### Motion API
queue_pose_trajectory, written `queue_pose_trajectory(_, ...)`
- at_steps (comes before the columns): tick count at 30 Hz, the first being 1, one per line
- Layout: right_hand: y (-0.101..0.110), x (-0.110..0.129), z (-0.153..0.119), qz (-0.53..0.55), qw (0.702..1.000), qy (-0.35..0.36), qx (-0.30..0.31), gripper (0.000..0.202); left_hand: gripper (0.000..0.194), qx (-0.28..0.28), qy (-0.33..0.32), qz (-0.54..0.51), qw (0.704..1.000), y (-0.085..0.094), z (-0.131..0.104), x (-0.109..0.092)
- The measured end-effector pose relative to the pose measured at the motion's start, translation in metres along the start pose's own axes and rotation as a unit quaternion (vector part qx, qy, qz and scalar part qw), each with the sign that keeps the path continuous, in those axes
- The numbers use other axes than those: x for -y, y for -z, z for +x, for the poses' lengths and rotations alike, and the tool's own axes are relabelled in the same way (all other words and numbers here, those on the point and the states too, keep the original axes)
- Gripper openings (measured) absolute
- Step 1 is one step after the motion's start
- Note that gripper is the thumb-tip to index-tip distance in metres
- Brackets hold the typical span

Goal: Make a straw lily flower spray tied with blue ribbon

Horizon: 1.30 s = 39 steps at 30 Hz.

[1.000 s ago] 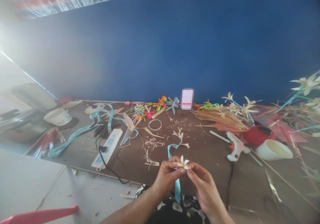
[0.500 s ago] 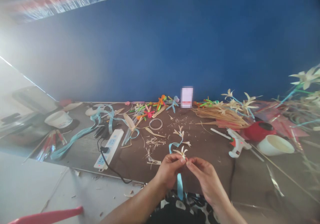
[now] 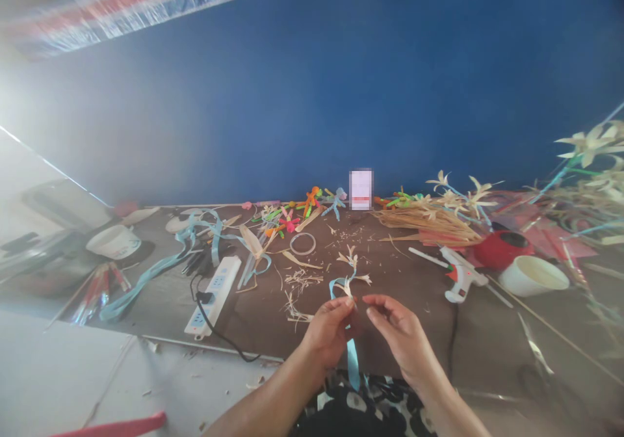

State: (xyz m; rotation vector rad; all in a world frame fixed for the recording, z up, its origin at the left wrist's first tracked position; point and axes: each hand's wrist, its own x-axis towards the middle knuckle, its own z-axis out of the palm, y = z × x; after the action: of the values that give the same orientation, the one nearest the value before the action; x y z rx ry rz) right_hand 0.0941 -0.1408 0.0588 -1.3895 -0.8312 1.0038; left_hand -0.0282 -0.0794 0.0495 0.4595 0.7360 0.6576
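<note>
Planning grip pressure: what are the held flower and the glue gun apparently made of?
Flower in the left hand: perhaps dried husk, matte, going by its thin, pale petals; paper is possible.
Glue gun: probably hard plastic, smooth, judging by its even white body.

1. The bare left forearm [image 3: 275, 390] slants inward and forward, its elbow out of view.
2. The bare left hand [image 3: 329, 333] pinches thumb against forefinger, other fingers curled under.
3. The bare right forearm [image 3: 446, 395] angles inward, mirroring it.
4. The bare right hand [image 3: 400, 334] faces the left, just apart, thumb and forefinger slightly parted.
</note>
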Motion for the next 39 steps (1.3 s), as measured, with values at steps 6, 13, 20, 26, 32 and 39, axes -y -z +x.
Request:
queue_pose_trajectory(6,-0.006,0.002,0.000,0.043,0.998,-0.010,0.035,0.018,0.016,0.007,-0.003,0.012,1.000,-0.004,-0.001,-0.001)
queue_pose_trajectory(13,-0.010,-0.004,0.001,0.101,0.993,-0.048,0.030,0.018,0.014,-0.006,-0.074,0.090,0.993,-0.007,-0.005,0.002)
queue_pose_trajectory(20,-0.014,-0.004,0.000,0.134,0.990,-0.047,0.006,0.018,0.023,-0.026,-0.113,0.161,0.980,-0.008,-0.008,-0.001)
queue_pose_trajectory(26,-0.010,-0.007,0.001,0.035,0.999,-0.004,0.016,0.018,0.018,-0.029,-0.128,0.179,0.975,-0.007,-0.007,-0.003)
queue_pose_trajectory(32,-0.002,0.001,0.003,-0.027,0.999,0.047,0.004,0.021,0.024,-0.029,-0.101,0.188,0.977,-0.007,-0.008,-0.006)
queue_pose_trajectory(39,0.004,0.012,0.006,-0.021,0.994,0.053,0.094,0.009,0.024,0.037,-0.028,0.196,0.979,-0.009,-0.012,-0.010)
